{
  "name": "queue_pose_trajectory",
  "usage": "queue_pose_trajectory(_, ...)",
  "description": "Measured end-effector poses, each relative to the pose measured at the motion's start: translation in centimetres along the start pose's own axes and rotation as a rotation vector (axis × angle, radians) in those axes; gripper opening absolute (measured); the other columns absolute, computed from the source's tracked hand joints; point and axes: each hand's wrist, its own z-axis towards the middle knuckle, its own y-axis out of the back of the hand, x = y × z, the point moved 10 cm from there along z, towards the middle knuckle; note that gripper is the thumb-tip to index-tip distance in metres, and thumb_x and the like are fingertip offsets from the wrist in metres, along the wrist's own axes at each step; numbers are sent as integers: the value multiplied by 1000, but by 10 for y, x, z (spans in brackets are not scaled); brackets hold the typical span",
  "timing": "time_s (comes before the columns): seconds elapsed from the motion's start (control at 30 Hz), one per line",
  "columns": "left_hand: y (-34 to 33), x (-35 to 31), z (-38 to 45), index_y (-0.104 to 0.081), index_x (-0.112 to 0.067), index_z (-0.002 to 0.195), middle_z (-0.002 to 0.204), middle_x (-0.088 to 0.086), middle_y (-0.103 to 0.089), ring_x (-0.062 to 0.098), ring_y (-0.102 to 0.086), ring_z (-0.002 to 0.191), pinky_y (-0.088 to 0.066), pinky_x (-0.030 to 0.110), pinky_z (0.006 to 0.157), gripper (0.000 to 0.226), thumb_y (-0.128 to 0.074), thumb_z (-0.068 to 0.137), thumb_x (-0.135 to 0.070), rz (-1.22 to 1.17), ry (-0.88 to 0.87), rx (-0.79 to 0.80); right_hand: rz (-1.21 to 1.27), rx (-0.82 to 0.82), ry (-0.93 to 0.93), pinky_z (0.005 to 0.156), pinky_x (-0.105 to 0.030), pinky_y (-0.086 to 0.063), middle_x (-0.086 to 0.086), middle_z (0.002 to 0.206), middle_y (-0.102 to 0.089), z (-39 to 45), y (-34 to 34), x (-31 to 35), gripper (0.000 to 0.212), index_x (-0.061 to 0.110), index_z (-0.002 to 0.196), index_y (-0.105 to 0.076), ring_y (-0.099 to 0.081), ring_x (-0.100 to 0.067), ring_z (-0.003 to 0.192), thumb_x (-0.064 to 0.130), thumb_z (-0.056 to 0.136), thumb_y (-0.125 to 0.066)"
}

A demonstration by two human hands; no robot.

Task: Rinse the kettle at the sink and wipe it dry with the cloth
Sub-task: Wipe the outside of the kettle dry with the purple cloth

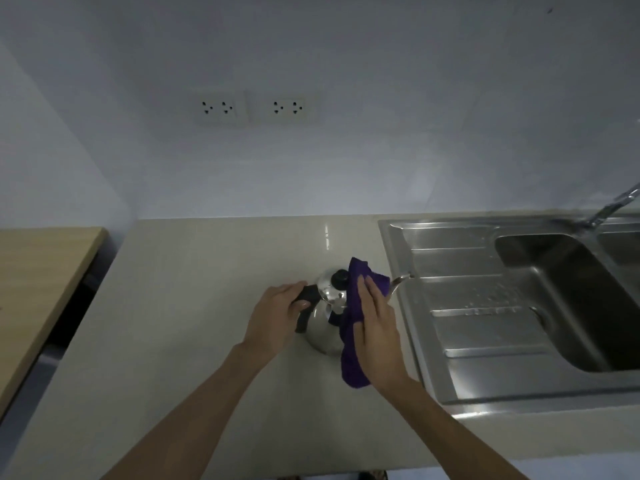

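Wiping step, by the look of it, with the rinse judged done: kettle [327, 315] standing upright on the pale worktop [194, 306], just left of the sink [485, 393] and clear of its basin. Left hand [273, 317] closed round the black handle [304, 299] on the kettle's left side, steadying it. Right hand [375, 327] laid flat, fingers extended, pressing the purple cloth [349, 327] against the kettle's right flank; cloth draped from near the black lid knob [341, 278] down past the base onto the worktop. Kettle's long line running handle to spout [401, 280], left to right, spout pointing toward the draining board and poking out beyond the cloth. Kettle caught between the two hands, right hand the nearer to the surface yet to be dried, so probably a sweep round the body or up toward the spout next, with the left turning the kettle by its handle. Nothing standing in the way on the worktop; sink edge close beside the spout, tap [613, 206] well apart at far right, wall sockets [256, 107] above, wooden surface [38, 282] far left.
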Motion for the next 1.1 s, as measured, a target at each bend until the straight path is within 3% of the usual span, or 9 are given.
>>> queue_pose_trajectory(0.17,3,-3,6,-64,-8,125,114,10,-70,33,-59,100,-46,35,86,31,-58,94,-11,-33,-57,19,-92,-29,15,110,-45,-35,-8,151,-40,55,7,10,59,13,147,-36,-47,-36,123,-7,92,-41)
queue_pose_trajectory(0.3,2,-5,2,-64,-9,123,108,9,-71,31,-58,95,-44,30,80,29,-58,94,-12,-64,-75,24,-154,-151,17,102,-55,-43,-12,153,-31,3,-8,5,74,8,148,-33,-45,-43,121,-12,82,-58)
queue_pose_trajectory(0.37,4,-6,2,-65,-9,122,109,11,-71,32,-60,95,-47,35,84,29,-58,95,-12,-85,-88,22,-313,-151,160,97,-58,-48,-13,150,-26,-28,-18,6,85,7,143,-39,-43,-44,124,-7,68,-77)
queue_pose_trajectory(0.47,6,-8,4,-65,-7,122,110,14,-71,32,-62,95,-48,38,86,29,-58,94,-9,-105,-104,28,-628,27,503,93,-51,-51,-6,150,-34,-32,-28,22,95,16,139,-48,-41,-37,129,0,53,-86)
queue_pose_trajectory(0.6,7,-11,3,-67,-1,117,101,19,-72,33,-66,88,-52,41,79,28,-58,91,1,-152,-125,61,-949,151,737,93,-44,-50,1,136,-59,8,-9,62,80,27,127,-62,-55,-29,126,10,53,-87)
queue_pose_trajectory(0.77,6,-6,4,-68,-3,114,97,15,-73,30,-67,85,-52,39,78,26,-59,90,-2,-194,-76,75,-900,293,569,93,-42,-33,2,142,-49,45,-19,88,48,27,132,-52,-40,-28,127,10,88,-57)
queue_pose_trajectory(0.9,3,-2,6,-67,-7,119,103,13,-73,26,-67,92,-52,30,83,31,-62,89,-5,-206,-7,81,-837,490,582,91,-39,-39,6,139,-54,65,-21,87,48,33,131,-55,-48,-26,118,8,91,-51)
queue_pose_trajectory(1.0,4,4,7,-66,-9,122,102,12,-73,25,-67,93,-48,22,78,33,-65,88,-6,-227,56,74,-593,642,324,95,-38,-47,1,130,-63,94,-23,75,55,35,127,-61,-58,-25,110,1,89,-41)
queue_pose_trajectory(1.1,5,4,5,-65,-7,123,108,12,-72,20,-65,94,-44,19,80,34,-64,89,-7,-228,69,67,-326,565,114,85,-33,-50,-4,119,-69,111,-12,64,59,27,120,-68,-63,-26,98,-6,83,-36)
